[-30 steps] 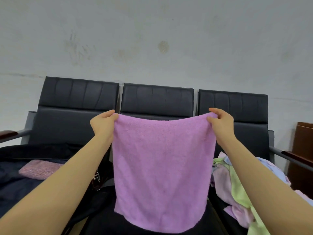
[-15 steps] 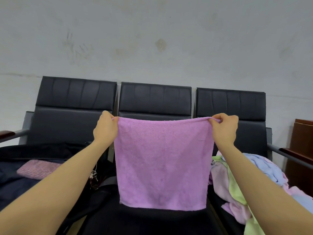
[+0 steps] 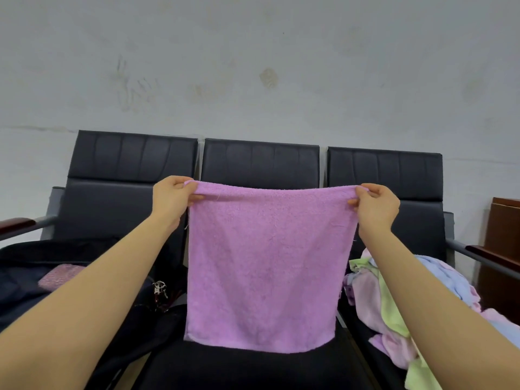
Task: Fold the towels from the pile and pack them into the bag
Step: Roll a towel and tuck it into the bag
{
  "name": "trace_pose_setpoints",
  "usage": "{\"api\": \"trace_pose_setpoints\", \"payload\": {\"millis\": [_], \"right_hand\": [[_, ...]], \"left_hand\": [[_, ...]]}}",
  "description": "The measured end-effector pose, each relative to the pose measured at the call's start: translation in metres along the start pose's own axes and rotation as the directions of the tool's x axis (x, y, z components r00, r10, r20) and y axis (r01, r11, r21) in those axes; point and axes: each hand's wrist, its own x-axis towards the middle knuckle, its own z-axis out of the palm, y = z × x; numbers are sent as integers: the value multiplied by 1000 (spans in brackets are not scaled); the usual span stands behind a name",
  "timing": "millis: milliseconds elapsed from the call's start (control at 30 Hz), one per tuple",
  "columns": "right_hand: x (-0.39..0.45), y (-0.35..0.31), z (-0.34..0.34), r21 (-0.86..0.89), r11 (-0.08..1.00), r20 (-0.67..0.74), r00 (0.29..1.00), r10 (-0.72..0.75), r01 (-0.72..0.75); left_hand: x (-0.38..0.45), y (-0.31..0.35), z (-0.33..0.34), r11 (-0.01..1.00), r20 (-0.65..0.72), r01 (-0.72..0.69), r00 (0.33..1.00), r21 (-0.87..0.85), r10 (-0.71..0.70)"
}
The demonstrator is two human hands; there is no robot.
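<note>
A purple towel point(image 3: 264, 266) hangs flat in front of me over the middle seat, its top edge stretched level. My left hand point(image 3: 171, 199) pinches its upper left corner and my right hand point(image 3: 375, 205) pinches its upper right corner. The lower edge hangs just above the black seat cushion point(image 3: 253, 370). A pile of towels point(image 3: 377, 299) in pink, green and pale blue lies on the right seat. On the left seat lies an open dark bag point(image 3: 33, 271) with a folded pink towel point(image 3: 60, 278) inside it.
Three black chairs point(image 3: 260, 161) joined in a row stand against a grey wall. Metal armrests with wooden tops stick out at the far left point(image 3: 17, 225) and right point(image 3: 489, 253). A brown wooden cabinet point(image 3: 503, 249) stands at the right edge. A metal clasp point(image 3: 159, 287) hangs off the bag.
Both hands pulled the top edge taut and level, and the towel now hangs straight with its lower edge raised to just above the seat.
</note>
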Motion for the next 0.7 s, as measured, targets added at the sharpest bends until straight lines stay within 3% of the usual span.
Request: {"api": "trace_pose_setpoints", "payload": {"millis": [167, 533, 700], "right_hand": [[-6, -1, -4, -96, 995, -10, 999, -40, 39], [-10, 8, -15, -232, 969, 55, 995, -81, 91], [-7, 9, -13, -157, 986, 49, 997, -52, 59]], "left_hand": [[-9, -2, -4, 947, -78, -60, 993, 315, 88], [-21, -16, 3, 969, -96, -3, 995, 248, 28], [-21, -18, 6, 976, -117, 7, 993, 216, 19]]}}
